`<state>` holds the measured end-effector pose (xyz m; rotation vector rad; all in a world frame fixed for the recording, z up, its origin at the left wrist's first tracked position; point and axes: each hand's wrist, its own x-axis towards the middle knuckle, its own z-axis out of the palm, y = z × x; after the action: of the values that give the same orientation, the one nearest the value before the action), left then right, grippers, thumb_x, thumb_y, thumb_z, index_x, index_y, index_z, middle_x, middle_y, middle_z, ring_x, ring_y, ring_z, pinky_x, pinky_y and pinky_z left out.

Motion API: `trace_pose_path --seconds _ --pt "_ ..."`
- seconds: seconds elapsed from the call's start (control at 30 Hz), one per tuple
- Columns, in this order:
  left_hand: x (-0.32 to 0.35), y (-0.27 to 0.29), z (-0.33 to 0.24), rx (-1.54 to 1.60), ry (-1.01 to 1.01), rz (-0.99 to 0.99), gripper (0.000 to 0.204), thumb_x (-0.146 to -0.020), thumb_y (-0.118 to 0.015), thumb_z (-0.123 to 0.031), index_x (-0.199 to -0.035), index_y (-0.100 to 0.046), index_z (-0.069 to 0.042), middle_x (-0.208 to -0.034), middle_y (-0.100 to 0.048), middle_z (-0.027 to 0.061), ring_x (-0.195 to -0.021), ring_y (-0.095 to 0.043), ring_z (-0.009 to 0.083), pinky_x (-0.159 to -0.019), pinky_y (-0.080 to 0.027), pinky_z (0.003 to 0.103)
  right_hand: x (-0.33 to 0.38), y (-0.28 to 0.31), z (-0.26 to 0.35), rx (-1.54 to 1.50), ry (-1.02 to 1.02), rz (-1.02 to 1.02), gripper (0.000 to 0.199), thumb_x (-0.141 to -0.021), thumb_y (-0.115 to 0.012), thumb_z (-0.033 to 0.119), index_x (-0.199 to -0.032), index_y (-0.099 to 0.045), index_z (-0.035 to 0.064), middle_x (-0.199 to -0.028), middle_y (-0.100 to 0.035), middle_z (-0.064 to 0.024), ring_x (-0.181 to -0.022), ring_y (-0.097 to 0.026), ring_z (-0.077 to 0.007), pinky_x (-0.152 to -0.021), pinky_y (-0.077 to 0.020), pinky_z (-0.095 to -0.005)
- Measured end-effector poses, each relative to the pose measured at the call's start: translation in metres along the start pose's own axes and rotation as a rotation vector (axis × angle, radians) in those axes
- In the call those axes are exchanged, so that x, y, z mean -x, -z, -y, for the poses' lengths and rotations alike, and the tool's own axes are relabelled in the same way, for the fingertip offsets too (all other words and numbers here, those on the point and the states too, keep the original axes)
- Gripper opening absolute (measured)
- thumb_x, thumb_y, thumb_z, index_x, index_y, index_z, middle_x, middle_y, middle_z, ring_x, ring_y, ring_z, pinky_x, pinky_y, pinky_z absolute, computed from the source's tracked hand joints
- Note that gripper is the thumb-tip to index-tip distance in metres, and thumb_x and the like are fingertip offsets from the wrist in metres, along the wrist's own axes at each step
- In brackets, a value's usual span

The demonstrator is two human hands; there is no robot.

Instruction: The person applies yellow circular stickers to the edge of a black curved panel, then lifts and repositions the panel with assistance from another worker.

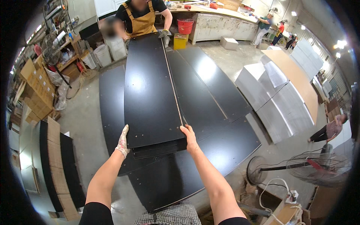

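A long black panel (150, 90) with small drilled holes lies lengthwise ahead of me, on top of a short stack of similar panels. My left hand (123, 141), in a pale patterned glove, grips the left side of its near end. On the opposite side, my bare right hand (189, 138) is closed on the near right corner, its thumb up at the edge. The undersides of both hands are hidden. At the panel's far end, a co-worker's gloved hand (164, 34) holds the right corner; another glove is at the left one. Wider black boards (210, 150) lie underneath.
A co-worker in a tan apron (144, 18) stands across from me. To the right sits a stack of grey-white panels (273, 108), with a pedestal fan (315, 168) nearer. Upright boards (56, 165) and cardboard boxes (37, 86) line the left. A red bucket (185, 26) stands by the bench.
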<state>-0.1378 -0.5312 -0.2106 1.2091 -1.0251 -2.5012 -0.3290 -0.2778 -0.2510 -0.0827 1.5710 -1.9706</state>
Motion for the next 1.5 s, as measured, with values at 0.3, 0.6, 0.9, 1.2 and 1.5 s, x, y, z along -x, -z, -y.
trace_pose_path --seconds 0.3,0.6,0.9,1.2,1.5 --pt "-0.097 -0.058 0.039 -0.023 -0.005 0.060 0.067 -0.087 -0.058 -0.058 -0.132 -0.053 -0.009 -0.128 -0.059 0.0118 -0.111 -0.059 0.0290 -0.099 -0.046 0.045 -0.058 0.075 -0.007 -0.128 -0.089 -0.105 0.061 -0.085 -0.069 0.033 -0.131 -0.044 0.0014 -0.108 -0.058 -0.0081 -0.102 -0.053 -0.0168 -0.094 -0.0398 -0.0302" --pt "-0.160 -0.185 0.082 -0.234 -0.011 -0.056 0.077 -0.084 -0.060 -0.061 -0.138 -0.047 -0.009 -0.134 -0.053 0.0116 -0.119 -0.054 0.0266 -0.102 -0.043 0.041 -0.112 0.186 0.036 -0.118 -0.057 -0.147 0.064 -0.085 -0.068 0.032 -0.134 -0.041 0.0013 -0.110 -0.055 -0.0095 -0.103 -0.051 -0.0165 -0.095 -0.0381 -0.0312" --pt "-0.176 -0.258 0.130 -0.335 0.011 -0.032 0.061 -0.091 -0.056 -0.056 -0.130 -0.055 -0.009 -0.123 -0.060 0.0057 -0.110 -0.057 0.0190 -0.096 -0.047 0.033 -0.112 0.274 0.060 -0.171 -0.045 -0.253 0.063 -0.084 -0.070 0.031 -0.132 -0.044 -0.0006 -0.118 -0.055 -0.0128 -0.109 -0.052 -0.0191 -0.098 -0.0387 -0.0316" --pt "-0.162 -0.316 0.180 -0.392 0.096 0.096 0.067 -0.092 -0.046 -0.062 -0.131 -0.053 -0.008 -0.120 -0.061 0.0140 -0.102 -0.063 0.0283 -0.088 -0.053 0.044 -0.086 0.341 0.073 -0.155 -0.017 -0.397 0.062 -0.084 -0.070 0.030 -0.131 -0.049 -0.0043 -0.123 -0.056 -0.0157 -0.115 -0.051 -0.0212 -0.101 -0.0379 -0.0323" --pt "-0.138 -0.366 0.210 -0.466 0.144 0.038 0.061 -0.094 -0.045 -0.059 -0.129 -0.054 -0.010 -0.118 -0.062 0.0110 -0.102 -0.063 0.0263 -0.088 -0.053 0.042 -0.069 0.384 0.078 -0.064 0.036 -0.488 0.055 -0.089 -0.065 0.032 -0.127 -0.054 -0.0059 -0.105 -0.062 -0.0092 -0.097 -0.057 -0.0149 -0.088 -0.0438 -0.0279"
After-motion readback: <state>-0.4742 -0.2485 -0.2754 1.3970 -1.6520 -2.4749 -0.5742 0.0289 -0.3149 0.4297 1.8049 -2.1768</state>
